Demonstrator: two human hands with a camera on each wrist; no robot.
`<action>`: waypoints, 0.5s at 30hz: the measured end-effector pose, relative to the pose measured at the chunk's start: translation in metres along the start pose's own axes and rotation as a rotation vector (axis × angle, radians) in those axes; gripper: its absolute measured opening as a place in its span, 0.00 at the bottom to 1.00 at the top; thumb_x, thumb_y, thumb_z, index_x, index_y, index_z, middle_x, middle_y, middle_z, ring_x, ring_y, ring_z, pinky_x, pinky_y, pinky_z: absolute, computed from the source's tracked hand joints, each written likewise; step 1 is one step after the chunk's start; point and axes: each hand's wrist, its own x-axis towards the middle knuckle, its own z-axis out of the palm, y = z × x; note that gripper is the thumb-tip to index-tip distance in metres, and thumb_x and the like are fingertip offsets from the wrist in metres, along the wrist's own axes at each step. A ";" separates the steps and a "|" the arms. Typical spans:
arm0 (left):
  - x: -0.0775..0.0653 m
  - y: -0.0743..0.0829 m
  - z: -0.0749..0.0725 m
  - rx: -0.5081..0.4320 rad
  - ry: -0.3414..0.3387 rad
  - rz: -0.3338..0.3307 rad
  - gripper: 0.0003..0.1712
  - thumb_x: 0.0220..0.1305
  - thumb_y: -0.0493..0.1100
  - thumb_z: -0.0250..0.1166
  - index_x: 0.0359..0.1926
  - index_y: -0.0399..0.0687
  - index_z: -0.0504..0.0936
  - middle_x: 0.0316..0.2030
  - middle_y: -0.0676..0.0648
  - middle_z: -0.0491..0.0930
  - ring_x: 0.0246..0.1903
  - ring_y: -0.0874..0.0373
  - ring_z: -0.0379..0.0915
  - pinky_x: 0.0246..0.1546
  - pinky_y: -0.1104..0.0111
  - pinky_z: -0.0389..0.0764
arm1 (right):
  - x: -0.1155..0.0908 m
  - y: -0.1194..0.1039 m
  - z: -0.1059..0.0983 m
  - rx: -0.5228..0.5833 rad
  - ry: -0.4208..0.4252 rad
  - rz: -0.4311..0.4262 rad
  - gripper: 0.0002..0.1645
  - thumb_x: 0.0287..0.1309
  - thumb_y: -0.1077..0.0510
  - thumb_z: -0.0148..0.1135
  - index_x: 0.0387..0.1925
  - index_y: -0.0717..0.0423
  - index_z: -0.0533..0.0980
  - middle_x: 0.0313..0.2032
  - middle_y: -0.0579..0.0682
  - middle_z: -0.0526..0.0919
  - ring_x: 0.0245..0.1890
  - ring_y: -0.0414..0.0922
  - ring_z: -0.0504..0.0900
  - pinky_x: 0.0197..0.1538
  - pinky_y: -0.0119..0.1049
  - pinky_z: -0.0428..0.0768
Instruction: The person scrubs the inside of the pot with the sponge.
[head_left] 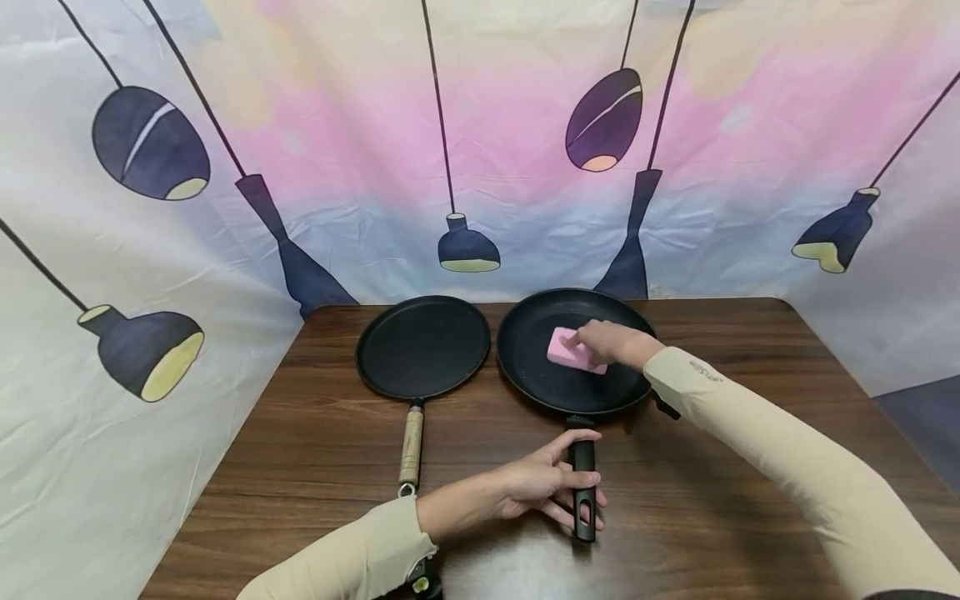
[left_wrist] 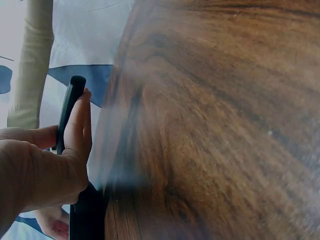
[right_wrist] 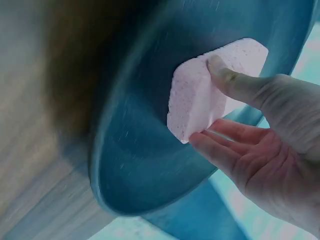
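Note:
A black frying pan (head_left: 525, 379) stands at the back of the table, its black handle (head_left: 583, 467) pointing toward me. My left hand (head_left: 536, 483) holds that handle between thumb and fingers; the left wrist view shows the handle (left_wrist: 70, 107) from the side, with the fingers (left_wrist: 79, 122) behind it. Over the pan's inner surface, my right hand (head_left: 611, 342) pinches a pink sponge (head_left: 573, 352). In the right wrist view the thumb (right_wrist: 235, 82) lies on one face of the sponge (right_wrist: 192, 95) and the fingertips are at its lower edge.
Left of the frying pan lies a flat black griddle pan (head_left: 422, 346) with a wooden handle (head_left: 412, 446). Both stand on a dark brown wooden table (head_left: 315, 467). A cloth backdrop (head_left: 360, 125) printed with hanging lamps rises behind the table's far edge.

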 end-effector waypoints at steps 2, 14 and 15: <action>0.000 0.001 0.000 0.000 -0.001 0.000 0.34 0.77 0.43 0.59 0.76 0.68 0.57 0.43 0.43 0.87 0.49 0.34 0.85 0.38 0.56 0.88 | 0.009 0.010 -0.003 0.011 0.008 0.041 0.35 0.63 0.71 0.66 0.71 0.57 0.70 0.58 0.66 0.81 0.39 0.48 0.78 0.44 0.38 0.78; -0.003 0.006 0.001 0.002 0.010 -0.035 0.34 0.77 0.42 0.59 0.75 0.69 0.58 0.43 0.43 0.87 0.49 0.35 0.86 0.42 0.54 0.88 | -0.010 -0.017 0.003 -0.074 0.020 0.035 0.33 0.64 0.68 0.66 0.70 0.56 0.73 0.34 0.60 0.84 0.22 0.42 0.69 0.31 0.32 0.71; -0.004 0.005 0.001 0.001 0.011 -0.037 0.33 0.77 0.42 0.59 0.75 0.69 0.58 0.43 0.43 0.87 0.48 0.36 0.86 0.42 0.54 0.88 | -0.014 -0.022 0.005 -0.068 0.010 0.018 0.32 0.63 0.67 0.68 0.68 0.56 0.74 0.37 0.60 0.86 0.23 0.41 0.71 0.31 0.31 0.72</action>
